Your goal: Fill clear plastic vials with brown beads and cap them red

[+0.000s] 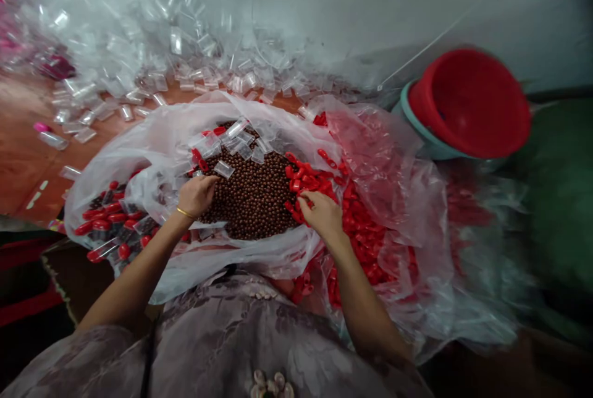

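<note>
Small brown balls [254, 200] fill an opened white plastic bag [152, 120] in the middle. My left hand [198, 195], with a gold bangle at the wrist, is over the left edge of the balls, its fingers pinched; what they hold is too small to make out. Just above it lies a clear tube [224, 169], and more clear tubes rest at the back of the balls. My right hand [321, 212] is at the near edge of the red plastic caps [365, 231], thumb and fingers curled together; anything between them is hidden.
Many clear tubes [125, 112] are heaped on the orange surface [18, 138] behind the bag. Tubes with red caps [117, 217] lie at left. A red basin [482, 104] stacked in a light-blue one stands at back right. Crumpled clear plastic [463, 305] spreads at right.
</note>
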`<control>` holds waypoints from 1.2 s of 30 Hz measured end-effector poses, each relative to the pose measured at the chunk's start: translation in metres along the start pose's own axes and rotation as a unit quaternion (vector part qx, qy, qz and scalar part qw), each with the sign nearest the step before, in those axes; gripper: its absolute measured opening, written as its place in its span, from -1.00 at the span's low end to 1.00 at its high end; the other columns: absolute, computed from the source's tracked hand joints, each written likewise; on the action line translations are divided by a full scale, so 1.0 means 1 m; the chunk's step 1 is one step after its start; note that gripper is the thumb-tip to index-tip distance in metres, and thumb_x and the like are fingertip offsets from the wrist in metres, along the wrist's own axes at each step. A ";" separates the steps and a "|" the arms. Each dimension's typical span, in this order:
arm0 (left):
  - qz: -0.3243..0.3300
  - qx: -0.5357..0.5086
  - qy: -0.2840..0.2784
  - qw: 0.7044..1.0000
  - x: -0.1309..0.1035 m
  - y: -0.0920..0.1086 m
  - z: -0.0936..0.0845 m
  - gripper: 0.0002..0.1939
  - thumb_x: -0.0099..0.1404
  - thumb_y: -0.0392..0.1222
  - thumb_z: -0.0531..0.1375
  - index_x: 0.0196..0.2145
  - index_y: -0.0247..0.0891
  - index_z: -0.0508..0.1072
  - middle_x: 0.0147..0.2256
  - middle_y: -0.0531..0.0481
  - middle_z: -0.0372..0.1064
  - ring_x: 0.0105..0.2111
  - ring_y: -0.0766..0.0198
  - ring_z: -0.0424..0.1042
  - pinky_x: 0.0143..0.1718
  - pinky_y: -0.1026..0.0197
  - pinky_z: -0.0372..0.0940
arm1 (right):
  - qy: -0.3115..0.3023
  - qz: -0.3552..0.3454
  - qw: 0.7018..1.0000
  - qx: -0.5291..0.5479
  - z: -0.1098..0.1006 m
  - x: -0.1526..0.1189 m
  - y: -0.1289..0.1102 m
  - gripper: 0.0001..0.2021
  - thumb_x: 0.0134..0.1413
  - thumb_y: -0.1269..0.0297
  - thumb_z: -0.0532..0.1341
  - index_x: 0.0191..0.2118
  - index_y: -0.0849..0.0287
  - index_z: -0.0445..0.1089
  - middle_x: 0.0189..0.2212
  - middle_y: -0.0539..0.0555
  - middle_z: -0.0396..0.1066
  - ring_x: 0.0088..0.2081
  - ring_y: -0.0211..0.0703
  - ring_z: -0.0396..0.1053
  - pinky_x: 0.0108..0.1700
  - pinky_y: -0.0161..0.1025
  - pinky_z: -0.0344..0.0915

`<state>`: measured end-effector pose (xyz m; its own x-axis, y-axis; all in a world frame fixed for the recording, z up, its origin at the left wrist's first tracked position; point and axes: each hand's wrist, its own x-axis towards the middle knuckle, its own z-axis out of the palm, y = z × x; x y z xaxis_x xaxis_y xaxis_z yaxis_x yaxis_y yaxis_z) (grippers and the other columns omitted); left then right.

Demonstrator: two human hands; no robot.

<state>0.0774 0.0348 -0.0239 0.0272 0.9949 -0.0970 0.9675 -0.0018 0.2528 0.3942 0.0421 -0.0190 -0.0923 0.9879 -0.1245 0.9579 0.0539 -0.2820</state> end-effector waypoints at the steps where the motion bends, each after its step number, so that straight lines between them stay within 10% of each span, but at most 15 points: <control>1: -0.014 0.004 0.002 1.000 0.001 -0.003 0.000 -0.66 0.30 -0.10 -0.05 -0.10 -0.20 0.43 -0.26 -0.10 0.42 -0.25 0.17 0.40 -0.27 0.21 0.25 | -0.039 0.006 0.999 -0.023 0.004 -0.006 -0.009 -0.74 0.11 0.14 0.07 -0.19 0.11 0.41 -0.33 0.09 0.45 -0.30 -0.11 0.38 -0.26 -0.24 0.23; 6: -0.059 0.015 -0.026 0.998 0.003 -0.001 -0.002 -0.69 0.28 -0.13 -0.04 -0.14 -0.21 0.42 -0.22 -0.12 0.40 -0.21 0.15 0.39 -0.28 0.21 0.23 | -0.113 0.040 0.984 -0.128 0.025 -0.021 -0.030 -0.77 0.09 0.23 0.09 -0.19 0.19 0.39 -0.26 0.22 0.41 -0.33 -0.05 0.40 -0.40 -0.24 0.18; 14: -0.159 -0.088 -0.061 0.981 0.020 0.008 -0.002 -0.57 0.27 0.07 -0.06 -0.26 -0.27 0.46 -0.27 -0.16 0.45 -0.21 0.11 0.41 -0.23 0.20 0.23 | -0.007 0.061 0.997 0.054 0.039 -0.032 -0.030 -0.65 0.08 0.14 0.00 -0.10 0.16 0.35 -0.55 0.03 0.40 -0.49 -0.14 0.35 -0.44 -0.29 0.13; 20: -0.264 -0.194 -0.052 0.943 0.053 0.016 0.022 -0.50 0.14 0.23 0.05 -0.31 -0.27 0.48 -0.26 -0.14 0.48 -0.20 0.11 0.42 -0.22 0.21 0.24 | -0.064 -0.025 0.996 0.059 0.047 -0.054 -0.046 -0.61 -0.01 0.29 0.01 -0.03 0.18 0.29 -0.15 0.16 0.40 -0.22 -0.06 0.36 -0.25 -0.20 0.22; 25: -0.220 -0.189 -0.008 0.957 0.048 0.023 0.018 -0.66 0.20 0.03 0.06 -0.23 -0.26 0.41 -0.25 -0.05 0.46 -0.25 0.23 0.43 -0.26 0.28 0.24 | -0.013 0.085 0.991 0.107 0.044 -0.050 -0.046 -0.66 0.10 0.06 -0.06 -0.26 0.17 0.33 -0.40 0.11 0.40 -0.34 -0.07 0.33 -0.30 -0.20 0.20; 32: -0.075 -0.009 -0.230 0.970 0.014 0.008 0.005 -0.80 0.13 -0.08 0.14 -0.41 -0.25 0.46 -0.33 -0.12 0.47 -0.24 0.12 0.44 -0.25 0.23 0.26 | 0.071 0.137 0.955 0.254 0.052 -0.043 -0.018 -0.49 0.06 0.06 -0.05 0.06 0.26 0.18 -0.24 0.21 0.40 -0.27 -0.04 0.35 -0.24 -0.15 0.27; 36: -0.071 -0.038 -0.216 0.973 0.031 0.029 0.030 -0.82 0.10 -0.17 0.14 -0.39 -0.30 0.48 -0.28 -0.20 0.46 -0.19 0.05 0.43 -0.19 0.17 0.28 | 0.052 0.148 0.925 0.347 0.059 -0.038 -0.017 -0.52 0.09 -0.03 -0.09 -0.08 0.20 0.32 -0.40 0.11 0.39 -0.45 -0.17 0.31 -0.42 -0.23 0.28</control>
<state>0.1142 0.0624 -0.0479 0.0134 0.8497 -0.5271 0.9482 0.1566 0.2764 0.3654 -0.0053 -0.0660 0.2083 0.9549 -0.2116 0.5290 -0.2920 -0.7968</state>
